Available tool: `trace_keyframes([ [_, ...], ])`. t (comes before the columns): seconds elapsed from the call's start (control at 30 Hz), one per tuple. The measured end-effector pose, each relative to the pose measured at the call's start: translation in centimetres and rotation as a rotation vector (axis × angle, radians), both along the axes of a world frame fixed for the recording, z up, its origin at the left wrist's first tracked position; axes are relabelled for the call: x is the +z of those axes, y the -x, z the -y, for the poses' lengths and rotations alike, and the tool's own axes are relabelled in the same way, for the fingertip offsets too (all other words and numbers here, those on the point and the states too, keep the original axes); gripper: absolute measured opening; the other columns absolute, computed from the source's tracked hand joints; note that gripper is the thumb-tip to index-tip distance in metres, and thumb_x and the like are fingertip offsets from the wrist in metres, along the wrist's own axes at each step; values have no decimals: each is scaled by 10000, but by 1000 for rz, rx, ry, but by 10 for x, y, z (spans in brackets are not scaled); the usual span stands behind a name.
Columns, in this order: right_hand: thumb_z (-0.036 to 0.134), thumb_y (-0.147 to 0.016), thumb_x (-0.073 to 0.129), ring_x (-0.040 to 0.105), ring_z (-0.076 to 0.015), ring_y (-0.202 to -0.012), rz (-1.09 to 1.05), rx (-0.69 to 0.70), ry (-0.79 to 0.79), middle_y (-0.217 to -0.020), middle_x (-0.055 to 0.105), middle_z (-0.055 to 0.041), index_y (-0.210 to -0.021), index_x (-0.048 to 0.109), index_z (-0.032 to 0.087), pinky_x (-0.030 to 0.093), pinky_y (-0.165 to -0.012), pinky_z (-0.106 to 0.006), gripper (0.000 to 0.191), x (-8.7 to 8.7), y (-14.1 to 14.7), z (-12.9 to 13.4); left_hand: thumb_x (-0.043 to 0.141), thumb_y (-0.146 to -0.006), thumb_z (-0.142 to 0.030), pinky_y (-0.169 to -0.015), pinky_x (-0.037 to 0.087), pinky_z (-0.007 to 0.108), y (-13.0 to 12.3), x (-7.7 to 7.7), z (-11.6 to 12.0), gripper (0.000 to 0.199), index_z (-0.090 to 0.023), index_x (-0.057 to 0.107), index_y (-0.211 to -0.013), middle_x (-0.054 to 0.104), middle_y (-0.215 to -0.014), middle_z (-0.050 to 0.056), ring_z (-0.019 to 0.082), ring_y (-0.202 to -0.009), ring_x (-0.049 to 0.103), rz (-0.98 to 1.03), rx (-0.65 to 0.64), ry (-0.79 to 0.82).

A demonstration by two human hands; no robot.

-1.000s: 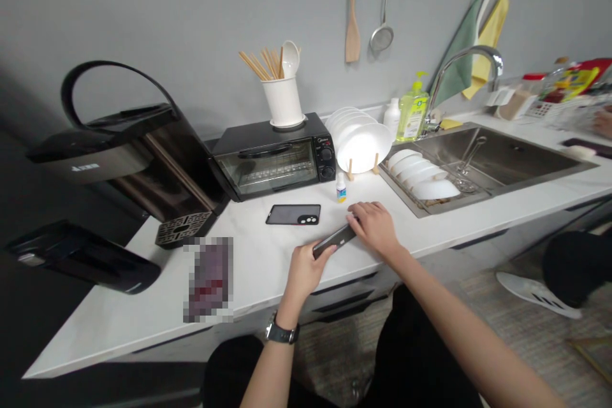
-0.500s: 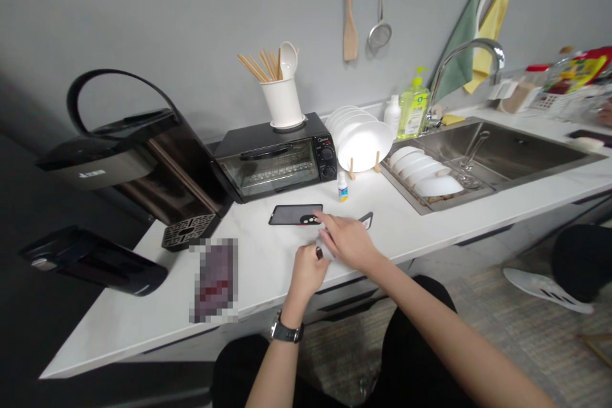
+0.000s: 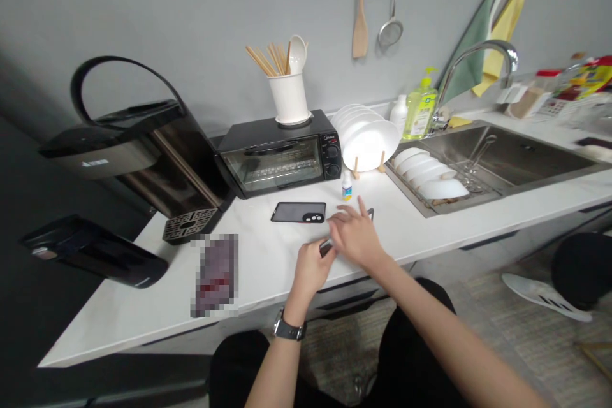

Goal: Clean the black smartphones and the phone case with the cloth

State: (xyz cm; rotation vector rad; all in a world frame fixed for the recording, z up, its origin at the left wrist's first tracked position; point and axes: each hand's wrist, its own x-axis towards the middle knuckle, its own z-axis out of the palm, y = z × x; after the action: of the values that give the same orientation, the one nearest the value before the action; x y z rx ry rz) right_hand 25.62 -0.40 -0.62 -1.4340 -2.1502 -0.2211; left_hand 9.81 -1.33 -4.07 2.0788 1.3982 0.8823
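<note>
My left hand, with a watch on its wrist, is closed around a small dark object whose kind I cannot make out. Against the object's right end, my right hand has its thumb and forefinger drawn together, while its other fingers fan upward; what they pinch is hidden. Just beyond both hands lies a black phone case with a camera cutout. Behind it stands a small white bottle with a blue and yellow label. A dark-edged flat piece is mostly covered by my right hand.
A toaster oven carries a white utensil cup. Left are a black water dispenser, a dark flask and a blurred-out item. Plates stand right, beside a sink holding white bowls.
The view has shifted slightly. My right hand has drawn back from the phone case, and its fingers now lift and spread above the left hand. More of the dark object shows.
</note>
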Motion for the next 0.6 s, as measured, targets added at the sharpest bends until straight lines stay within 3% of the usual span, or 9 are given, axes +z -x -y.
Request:
trace_keyframes([
  [0.1,291,-1043,497,657,-243,-1042,10,148,5,-988,772,-81,-1067,729,169,217,-1253,-512,264,2,43,18,559,-855,-137,-678,482,281,4,-5,-1,183,-134,740,-884,761,-906,124,237,-811,690,-38,28,-30],
  [0.17,306,-1049,493,660,-238,-994,17,179,3,-985,765,-89,-1115,711,153,271,-1232,-481,275,2,50,24,548,-843,-113,-682,478,281,4,-6,-2,192,-134,735,-882,759,-919,136,235,-819,692,-56,24,-36],
  [0.33,269,-1057,465,654,-228,-988,24,186,-3,-963,760,-75,-1102,725,160,307,-1205,-437,286,0,16,17,528,-844,-81,-567,371,258,-1,-4,-1,264,-152,651,-622,687,-629,71,169,-569,586,-58,-31,-16],
  [0.47,230,-1046,439,661,-221,-952,41,28,41,-869,753,-68,-880,741,169,286,-1214,-428,351,3,-15,1,579,-956,-270,-591,380,243,-5,3,3,276,-162,712,-739,728,-701,38,165,-623,610,2,-48,-17],
  [0.6,214,-1044,396,683,-229,-947,47,-137,88,-850,758,-83,-787,733,165,262,-1225,-453,427,5,-41,-16,626,-959,-387,-586,382,244,-6,7,5,286,-175,762,-822,761,-767,38,186,-662,643,83,-44,1],
])
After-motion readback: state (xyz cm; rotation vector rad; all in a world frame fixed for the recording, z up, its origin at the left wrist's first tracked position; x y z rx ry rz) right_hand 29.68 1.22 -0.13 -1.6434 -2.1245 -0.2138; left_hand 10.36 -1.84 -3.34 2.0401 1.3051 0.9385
